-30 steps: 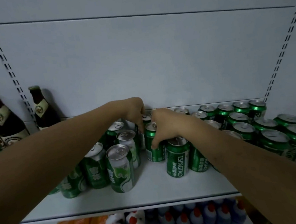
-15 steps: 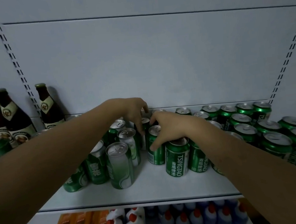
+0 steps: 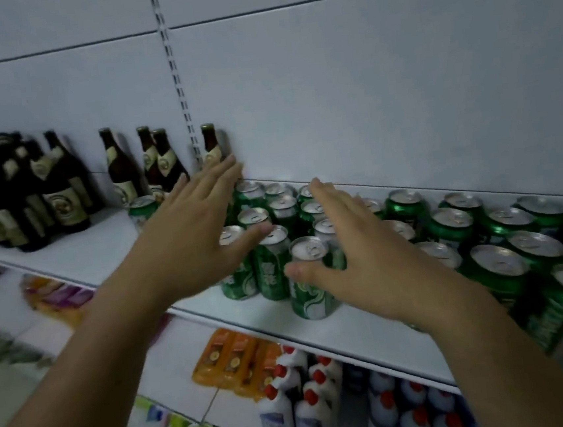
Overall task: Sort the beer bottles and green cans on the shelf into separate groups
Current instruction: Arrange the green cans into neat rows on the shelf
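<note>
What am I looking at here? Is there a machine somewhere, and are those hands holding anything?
No machine here: a person wears a camera on the head, looking forward and down at their own arms. The left hand and right hand are spread open over the green cans, holding nothing. The cans stand packed on a white shelf; brown beer bottles stand further left, with a lone can beside them. Below are white bottles with red caps and orange packs.

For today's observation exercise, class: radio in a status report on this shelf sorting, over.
Left hand and right hand open, empty, at the green cans. Beer bottles mostly grouped left. Stray can beside bottles; lone bottle behind left hand.
</note>
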### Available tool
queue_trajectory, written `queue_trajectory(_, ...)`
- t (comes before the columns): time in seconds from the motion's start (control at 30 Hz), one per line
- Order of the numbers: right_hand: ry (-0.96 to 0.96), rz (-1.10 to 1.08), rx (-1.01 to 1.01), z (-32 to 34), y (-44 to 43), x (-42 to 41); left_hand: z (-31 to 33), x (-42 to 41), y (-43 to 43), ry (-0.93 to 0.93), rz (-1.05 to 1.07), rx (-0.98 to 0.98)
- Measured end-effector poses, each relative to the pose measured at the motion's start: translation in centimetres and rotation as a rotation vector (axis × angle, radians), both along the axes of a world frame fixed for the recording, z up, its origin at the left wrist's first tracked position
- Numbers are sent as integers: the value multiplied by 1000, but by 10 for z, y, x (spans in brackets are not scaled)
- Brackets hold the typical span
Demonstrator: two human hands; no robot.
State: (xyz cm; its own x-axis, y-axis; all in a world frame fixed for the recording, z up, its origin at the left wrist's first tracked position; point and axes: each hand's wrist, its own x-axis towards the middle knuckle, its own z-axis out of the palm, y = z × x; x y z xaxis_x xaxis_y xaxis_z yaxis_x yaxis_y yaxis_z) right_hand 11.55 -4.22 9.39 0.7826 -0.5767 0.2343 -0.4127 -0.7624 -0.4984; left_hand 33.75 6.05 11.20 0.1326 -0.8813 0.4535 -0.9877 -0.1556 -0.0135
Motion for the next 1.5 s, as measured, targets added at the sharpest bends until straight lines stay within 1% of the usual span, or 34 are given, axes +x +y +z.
queue_trajectory(0.1,18,133,-1,-12,22,25,-26,7,43,29,153,61)
queue_trajectory(0.2,29,227,19,-18,43,55,-42,20,81,63,266,80)
queue_trajectory(0.37,-15,339,32,-27,83,119,-55,56,134,132,339,85)
queue_trajectory(0.5,-38,329,50,-31,111,174,-59,103,165,155,322,44)
queue_trajectory(0.73,-80,178,15,-44,133,260,-64,198,190,119,219,23)
queue_trajectory(0.87,-44,110,34,-48,134,291,-70,243,187,147,182,28)
queue_trajectory(1.03,14,60,-126,-49,114,320,-76,289,159,143,143,40)
queue_trajectory(1.2,6,-15,-242,-49,82,342,-75,325,121,111,101,46)
queue_trajectory(1.37,15,-98,-272,-42,52,356,-64,352,85,86,61,32)
queue_trajectory(1.5,30,-185,-287,-37,38,355,-52,366,52,85,-14,9)
